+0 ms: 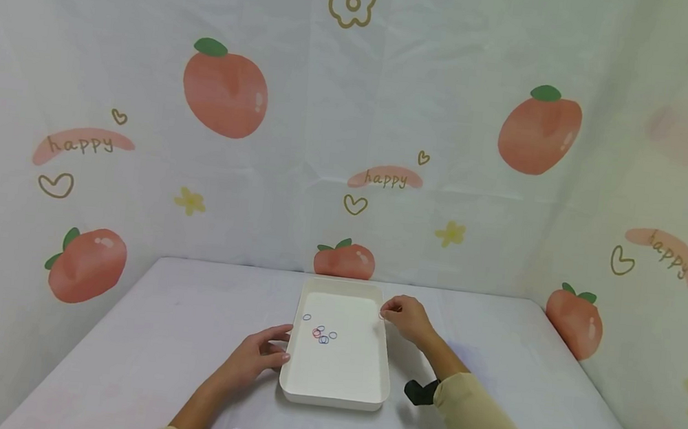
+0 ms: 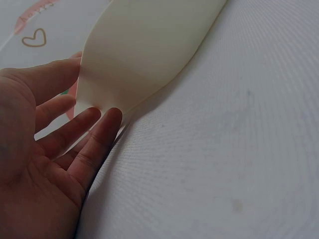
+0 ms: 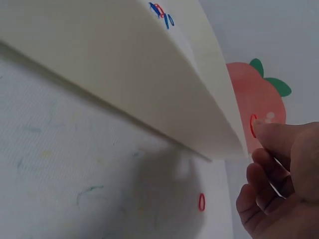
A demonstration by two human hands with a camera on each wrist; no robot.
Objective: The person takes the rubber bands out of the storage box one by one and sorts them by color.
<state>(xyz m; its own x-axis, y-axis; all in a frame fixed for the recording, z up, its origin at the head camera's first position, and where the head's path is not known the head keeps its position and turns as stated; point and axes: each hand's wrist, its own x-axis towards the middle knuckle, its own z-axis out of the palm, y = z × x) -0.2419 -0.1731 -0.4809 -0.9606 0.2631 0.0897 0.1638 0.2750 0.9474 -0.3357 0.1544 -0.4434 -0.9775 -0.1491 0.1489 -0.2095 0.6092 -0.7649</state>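
Observation:
A white rectangular tray [image 1: 336, 372] lies on the table, with several thin blue rubber bands [image 1: 333, 336] and a red one [image 1: 317, 333] on its floor, left of centre. My left hand [image 1: 257, 354] rests at the tray's left side; in the left wrist view its loosely bent fingers [image 2: 94, 142] touch the outer wall. At the far right corner my right hand [image 1: 410, 317] pinches a red rubber band [image 3: 253, 126] between thumb and fingertips, close to the rim. Another red rubber band [image 3: 202, 202] lies on the table outside the tray, below the right hand.
The white tabletop [image 1: 152, 334] extends around the tray. A pale cloth backdrop [image 1: 305, 100] printed with fruit, hearts and flowers hangs behind the table and along its right side. Black wrist straps [image 1: 421, 392] sit at the sleeve cuffs.

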